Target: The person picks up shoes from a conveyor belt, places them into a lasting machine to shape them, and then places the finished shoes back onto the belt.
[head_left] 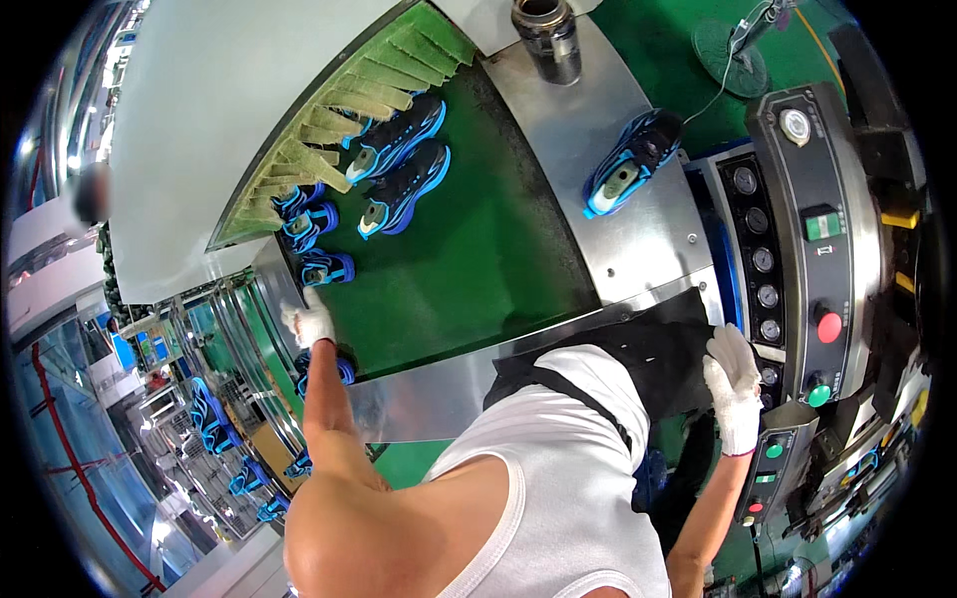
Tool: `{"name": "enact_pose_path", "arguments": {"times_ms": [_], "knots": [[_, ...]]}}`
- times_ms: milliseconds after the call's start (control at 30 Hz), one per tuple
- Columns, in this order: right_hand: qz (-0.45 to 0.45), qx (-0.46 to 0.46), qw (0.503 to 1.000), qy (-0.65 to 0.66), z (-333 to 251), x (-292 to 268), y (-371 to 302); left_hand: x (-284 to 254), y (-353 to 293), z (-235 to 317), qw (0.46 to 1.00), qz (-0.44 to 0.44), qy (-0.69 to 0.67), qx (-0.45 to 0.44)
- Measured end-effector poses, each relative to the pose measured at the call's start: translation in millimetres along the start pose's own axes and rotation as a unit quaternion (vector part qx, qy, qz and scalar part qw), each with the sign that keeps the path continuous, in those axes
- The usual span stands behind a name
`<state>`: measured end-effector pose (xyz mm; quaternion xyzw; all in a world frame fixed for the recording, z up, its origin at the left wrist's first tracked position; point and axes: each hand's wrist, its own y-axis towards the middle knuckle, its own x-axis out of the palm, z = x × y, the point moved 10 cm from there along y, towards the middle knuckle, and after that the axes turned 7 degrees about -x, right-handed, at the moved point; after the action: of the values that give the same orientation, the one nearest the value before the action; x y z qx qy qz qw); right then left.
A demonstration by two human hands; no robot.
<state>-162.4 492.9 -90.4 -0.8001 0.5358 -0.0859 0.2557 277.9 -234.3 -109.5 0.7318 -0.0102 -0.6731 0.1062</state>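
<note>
My left hand, in a white glove, reaches out over the left edge of the green conveyor belt. Its fingers look apart, with nothing visible in them. Just beyond it lies a black and blue sports shoe; another shoe is partly hidden behind my left forearm. Farther up the belt, a pair of black and blue shoes lies side by side, next to smaller-looking ones along the left edge. My right hand, also gloved, is held with fingers stretched beside the control panel, holding nothing.
A strip curtain hangs from a white machine housing over the belt's far end. On the metal ledge at right lie one shoe and a dark can. Gauges and buttons cover the control panel. Shoes stand on a left rack.
</note>
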Motion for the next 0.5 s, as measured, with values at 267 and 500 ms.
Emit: {"name": "enact_pose_path", "arguments": {"times_ms": [267, 500], "knots": [[0.024, 0.046, 0.995, -0.087, 9, -18, -16, 75, 53, 40, 0.986, -0.167, -0.024, -0.017], [0.099, 0.051, 0.993, -0.026, 56, -35, -53, 50, 27, 78, 0.983, -0.035, -0.013, 0.181]]}}
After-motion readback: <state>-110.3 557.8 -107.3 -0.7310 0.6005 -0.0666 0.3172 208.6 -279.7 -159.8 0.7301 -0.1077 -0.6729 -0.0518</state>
